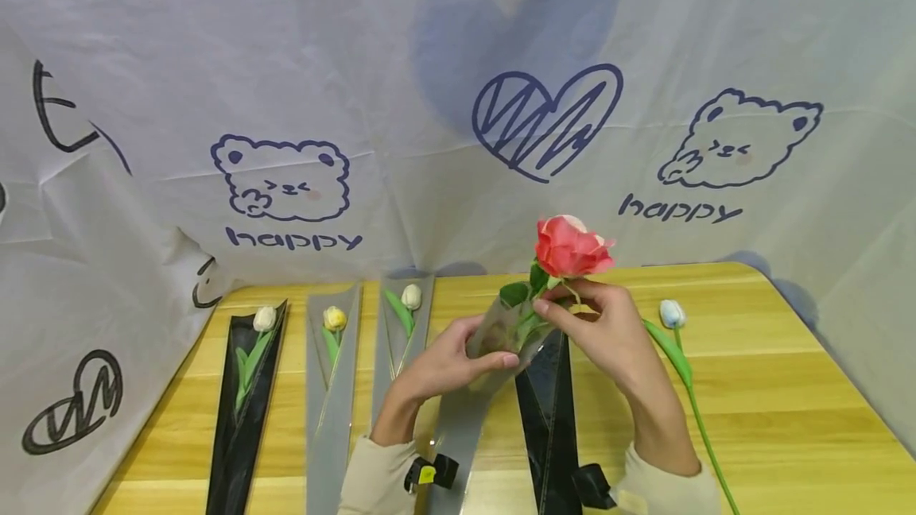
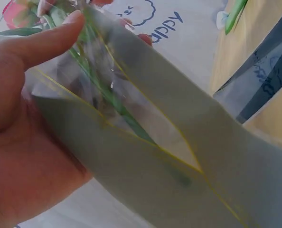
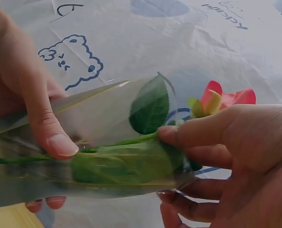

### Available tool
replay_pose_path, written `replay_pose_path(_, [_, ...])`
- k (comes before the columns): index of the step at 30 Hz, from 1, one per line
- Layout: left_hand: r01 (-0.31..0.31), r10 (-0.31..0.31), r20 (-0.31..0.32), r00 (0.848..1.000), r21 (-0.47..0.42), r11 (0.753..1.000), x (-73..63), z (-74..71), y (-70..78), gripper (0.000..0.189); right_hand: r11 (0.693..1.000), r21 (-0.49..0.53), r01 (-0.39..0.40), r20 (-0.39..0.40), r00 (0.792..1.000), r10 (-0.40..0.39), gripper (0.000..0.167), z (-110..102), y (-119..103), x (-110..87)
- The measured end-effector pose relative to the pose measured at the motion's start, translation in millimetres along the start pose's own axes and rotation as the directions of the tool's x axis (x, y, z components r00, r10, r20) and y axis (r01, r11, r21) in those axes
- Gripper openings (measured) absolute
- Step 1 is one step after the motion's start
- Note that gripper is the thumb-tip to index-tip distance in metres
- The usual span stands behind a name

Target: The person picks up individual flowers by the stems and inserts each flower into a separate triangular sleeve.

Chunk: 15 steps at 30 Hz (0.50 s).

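Note:
A pink rose (image 1: 572,248) with green leaves stands with its stem inside a grey flower sleeve (image 1: 458,412) that has a clear front and gold edging. Its bloom sticks out above the sleeve's mouth. My left hand (image 1: 454,356) grips the sleeve around its upper part, thumb across the clear front. With thumb and fingers, my right hand (image 1: 601,328) pinches the rose stem and leaves at the sleeve's mouth, just below the bloom. In the right wrist view, a dark green leaf (image 3: 150,107) shows through the clear film, and the stem runs down into the sleeve.
On the wooden table (image 1: 787,388), a black sleeve (image 1: 246,412) and two grey sleeves (image 1: 331,404) (image 1: 401,332) at left each hold a tulip. Another black sleeve (image 1: 547,420) lies beneath the hands. A loose blue-white tulip (image 1: 673,314) lies at right. Printed cloth (image 1: 401,205) hangs behind.

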<state>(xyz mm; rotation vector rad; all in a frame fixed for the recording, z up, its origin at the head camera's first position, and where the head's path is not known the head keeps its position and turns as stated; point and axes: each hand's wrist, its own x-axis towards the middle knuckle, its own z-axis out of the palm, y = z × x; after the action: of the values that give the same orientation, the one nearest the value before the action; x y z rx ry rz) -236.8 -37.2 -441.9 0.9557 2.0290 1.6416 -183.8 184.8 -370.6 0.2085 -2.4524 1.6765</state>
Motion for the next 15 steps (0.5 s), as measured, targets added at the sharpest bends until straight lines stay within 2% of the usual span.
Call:
replay_pose_path(5, [-0.018,0.017,0.024,1.000,0.065,0.998,0.1,3.2,8.1,0.032,0.998,-0.055,0.017,0.026,1.000,-0.015,0.030,-0.9,1.7,0.0])
replay_pose_path(9, [-0.022,0.018,0.035,0.999,0.110,0.994,0.7,6.9,14.0,0.042,0.997,-0.070,-0.011,0.079,0.997,0.016,0.044,-1.7,3.9,0.2])
replay_pose_path(12, [-0.030,0.026,0.045,0.999,0.101,0.994,1.4,9.2,15.2,0.046,0.998,-0.062,-0.018,0.128,0.991,0.026,0.047,-2.3,4.4,0.3])
replay_pose_path(15, [-0.020,0.019,0.053,0.998,0.029,0.999,2.2,10.5,12.9,0.046,0.997,-0.073,-0.009,0.126,0.992,0.019,0.037,-3.0,2.8,-0.5])
